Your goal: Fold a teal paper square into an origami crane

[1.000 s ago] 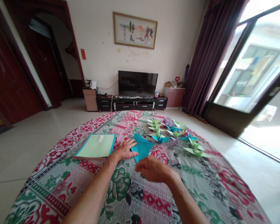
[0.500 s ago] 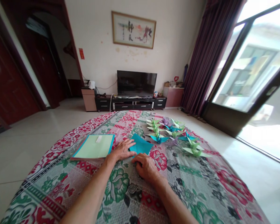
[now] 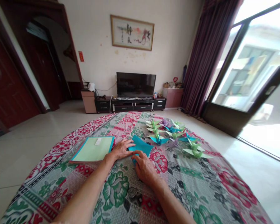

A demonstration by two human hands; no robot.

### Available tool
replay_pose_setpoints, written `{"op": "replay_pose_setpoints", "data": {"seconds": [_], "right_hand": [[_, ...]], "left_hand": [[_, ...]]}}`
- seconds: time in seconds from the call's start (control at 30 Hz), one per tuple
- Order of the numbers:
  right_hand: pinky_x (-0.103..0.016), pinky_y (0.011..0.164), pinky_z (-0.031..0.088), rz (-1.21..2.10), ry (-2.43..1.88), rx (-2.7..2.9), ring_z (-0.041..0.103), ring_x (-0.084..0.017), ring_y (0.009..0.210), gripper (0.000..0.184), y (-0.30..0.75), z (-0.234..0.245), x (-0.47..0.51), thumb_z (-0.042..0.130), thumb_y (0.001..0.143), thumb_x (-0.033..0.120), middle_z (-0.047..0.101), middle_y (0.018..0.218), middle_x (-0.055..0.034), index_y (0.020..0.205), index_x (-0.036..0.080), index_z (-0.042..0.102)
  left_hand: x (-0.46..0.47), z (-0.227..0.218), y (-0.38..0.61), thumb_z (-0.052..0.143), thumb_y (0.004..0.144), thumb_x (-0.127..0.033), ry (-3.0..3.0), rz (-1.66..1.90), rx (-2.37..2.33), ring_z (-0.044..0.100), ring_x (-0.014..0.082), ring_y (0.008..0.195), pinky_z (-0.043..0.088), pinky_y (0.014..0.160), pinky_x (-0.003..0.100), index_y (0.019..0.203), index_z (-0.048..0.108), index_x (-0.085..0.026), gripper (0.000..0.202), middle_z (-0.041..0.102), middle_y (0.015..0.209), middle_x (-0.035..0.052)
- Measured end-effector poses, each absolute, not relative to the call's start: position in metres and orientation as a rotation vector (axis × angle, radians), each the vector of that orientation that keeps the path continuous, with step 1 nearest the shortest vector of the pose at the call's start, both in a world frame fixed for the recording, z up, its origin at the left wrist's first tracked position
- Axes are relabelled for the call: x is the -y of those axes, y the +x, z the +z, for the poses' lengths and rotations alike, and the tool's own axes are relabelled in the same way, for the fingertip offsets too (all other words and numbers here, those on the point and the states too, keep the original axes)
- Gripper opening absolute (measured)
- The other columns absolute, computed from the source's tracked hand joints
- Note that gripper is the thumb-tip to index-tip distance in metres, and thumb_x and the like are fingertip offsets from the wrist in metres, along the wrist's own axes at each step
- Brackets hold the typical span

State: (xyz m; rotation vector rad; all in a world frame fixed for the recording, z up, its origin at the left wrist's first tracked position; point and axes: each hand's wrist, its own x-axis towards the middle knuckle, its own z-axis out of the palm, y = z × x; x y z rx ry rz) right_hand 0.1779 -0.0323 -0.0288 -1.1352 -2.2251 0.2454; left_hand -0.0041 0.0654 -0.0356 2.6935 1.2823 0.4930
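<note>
A blue sheet of origami paper (image 3: 141, 145) lies on the patterned tablecloth in front of me, its near edge lifted or bent. My left hand (image 3: 121, 149) rests flat at its left edge, fingers stretched out and touching the paper. My right hand (image 3: 143, 165) is at the near corner with bent fingers, a bit of blue showing under them. The fingertips of both hands nearly meet there. The exact grip on that corner is partly hidden.
To the left lies a stack of coloured paper (image 3: 93, 149) with a small white piece (image 3: 98, 142) on top. Several folded paper cranes, such as a blue crane (image 3: 159, 141) and a green crane (image 3: 196, 152), stand at the right. A television (image 3: 136, 85) is beyond the table (image 3: 116, 186).
My right fingers have shifted slightly up and left at the near corner, closer to my left thumb. The paper's near edge looks more bent. The view has tilted a little.
</note>
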Motion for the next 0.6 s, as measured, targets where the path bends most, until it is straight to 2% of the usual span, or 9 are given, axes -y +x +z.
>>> {"op": "replay_pose_setpoints", "data": {"seconds": [0.13,0.3,0.43,0.6], "right_hand": [[-0.035,0.092,0.037,0.218,-1.132,2.252,0.046,-0.019,0.100,0.041,0.1781,-0.0278,0.0323,0.046,0.072,0.002,0.048,0.118,-0.0052,0.104,0.023,0.060],[-0.036,0.095,0.036,0.202,-1.132,2.252,0.043,-0.020,0.107,0.038,0.1790,-0.0282,0.0328,0.045,0.074,0.005,0.049,0.119,-0.0055,0.103,0.023,0.060],[-0.039,0.102,0.028,0.169,-1.141,2.284,0.040,-0.021,0.113,0.034,0.1779,-0.0297,0.0312,0.045,0.072,0.006,0.049,0.126,-0.0066,0.100,0.019,0.059],[-0.036,0.102,0.028,0.188,-1.134,2.315,0.044,-0.019,0.110,0.035,0.1767,-0.0291,0.0302,0.043,0.070,0.005,0.055,0.120,-0.0073,0.100,0.017,0.057]], "left_hand": [[-0.0656,-0.0348,-0.0024,0.046,0.081,-0.052,2.683,0.487,-1.310,0.041,0.0223,0.121,0.029,0.104,0.037,0.119,0.057,-0.027,0.047,0.047,0.134,0.0030],[-0.0683,-0.0331,-0.0018,0.041,0.087,-0.033,2.645,0.500,-1.298,0.043,0.0173,0.120,0.027,0.105,0.033,0.117,0.058,-0.028,0.035,0.051,0.131,-0.0005],[-0.0674,-0.0334,-0.0012,0.047,0.083,-0.028,2.565,0.591,-1.342,0.043,0.0176,0.120,0.028,0.106,0.034,0.122,0.054,-0.025,0.039,0.053,0.129,0.0014],[-0.0630,-0.0371,0.0010,0.052,0.079,-0.027,2.503,0.700,-1.382,0.045,0.0185,0.118,0.032,0.103,0.035,0.120,0.055,-0.024,0.041,0.054,0.126,0.0032]]}}
